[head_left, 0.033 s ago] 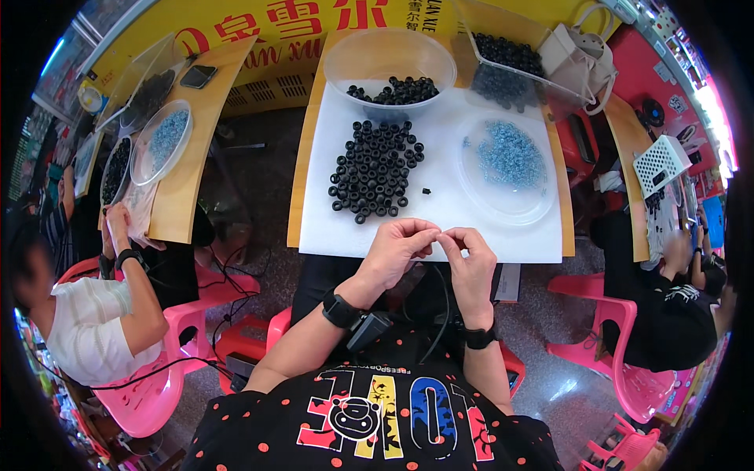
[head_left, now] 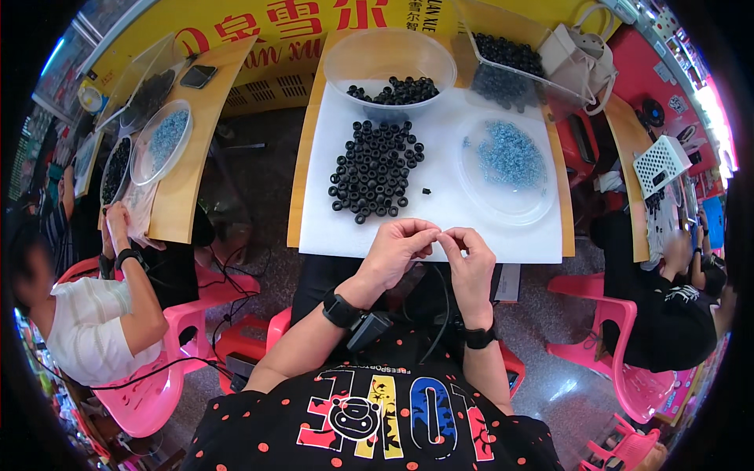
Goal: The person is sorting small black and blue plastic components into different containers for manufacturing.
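Observation:
My left hand [head_left: 397, 250] and my right hand [head_left: 470, 263] meet at the near edge of the white mat [head_left: 440, 208], fingertips pinched together and touching. Whatever lies between the fingertips is too small to make out. Just beyond my left hand a pile of black beads [head_left: 373, 169] with round holes is spread on the mat. One small dark bit [head_left: 426, 191] lies apart from the pile. Right of it, a clear shallow dish [head_left: 503, 210] holds tiny pale-blue beads [head_left: 510, 153]. Behind the pile stands a clear round bowl [head_left: 390, 59] with more black beads.
At the back right is a clear bin [head_left: 510, 71] of black beads beside a beige handbag [head_left: 577, 63]. A co-worker in white [head_left: 106, 330] sits at a table [head_left: 188, 173] on the left. Another person in black [head_left: 660, 322] sits on a pink chair [head_left: 620, 314] on the right.

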A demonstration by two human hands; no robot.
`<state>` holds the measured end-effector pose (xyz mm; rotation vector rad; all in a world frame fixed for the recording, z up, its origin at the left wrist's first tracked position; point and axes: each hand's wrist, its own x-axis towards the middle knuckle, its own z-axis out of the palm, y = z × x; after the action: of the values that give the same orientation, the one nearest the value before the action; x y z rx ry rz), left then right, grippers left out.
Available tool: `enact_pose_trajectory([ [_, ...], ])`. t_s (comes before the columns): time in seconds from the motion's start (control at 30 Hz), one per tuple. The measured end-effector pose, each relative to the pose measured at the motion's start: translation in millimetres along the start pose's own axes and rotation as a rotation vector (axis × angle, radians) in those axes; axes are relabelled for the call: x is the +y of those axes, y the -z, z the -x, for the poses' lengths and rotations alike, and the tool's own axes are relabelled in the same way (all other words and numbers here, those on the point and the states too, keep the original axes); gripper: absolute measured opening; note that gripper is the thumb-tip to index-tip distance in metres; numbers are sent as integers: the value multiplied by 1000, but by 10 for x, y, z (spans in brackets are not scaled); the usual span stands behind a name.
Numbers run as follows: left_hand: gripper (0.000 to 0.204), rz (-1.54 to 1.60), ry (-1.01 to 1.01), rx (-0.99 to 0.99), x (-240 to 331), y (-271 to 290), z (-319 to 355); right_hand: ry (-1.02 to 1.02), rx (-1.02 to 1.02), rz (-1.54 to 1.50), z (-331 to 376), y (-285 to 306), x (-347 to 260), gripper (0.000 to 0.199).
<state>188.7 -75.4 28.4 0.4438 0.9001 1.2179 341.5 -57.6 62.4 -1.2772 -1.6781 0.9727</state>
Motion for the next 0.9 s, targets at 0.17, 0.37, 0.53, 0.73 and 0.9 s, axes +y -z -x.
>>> enact_pose_trajectory([
  [0.17, 11, 41, 51, -2, 17, 10, -7, -13, 11, -146, -27, 13, 28, 14],
  [0.37, 11, -7, 56, 10, 49, 15, -27, 195, -23, 52, -79, 38, 26, 17],
  [0.53, 11, -26, 28, 48, 14, 54, -48, 131, -26, 73, -63, 7, -31, 12],
  [0.73, 11, -28, 44, 44, 1, 90, -45, 53, -25, 65, -39, 2, -38, 13],
  [0.9, 11, 15, 113, -18, 49, 74, -38, 112, -13, 36, -47, 37, -16, 14],
])
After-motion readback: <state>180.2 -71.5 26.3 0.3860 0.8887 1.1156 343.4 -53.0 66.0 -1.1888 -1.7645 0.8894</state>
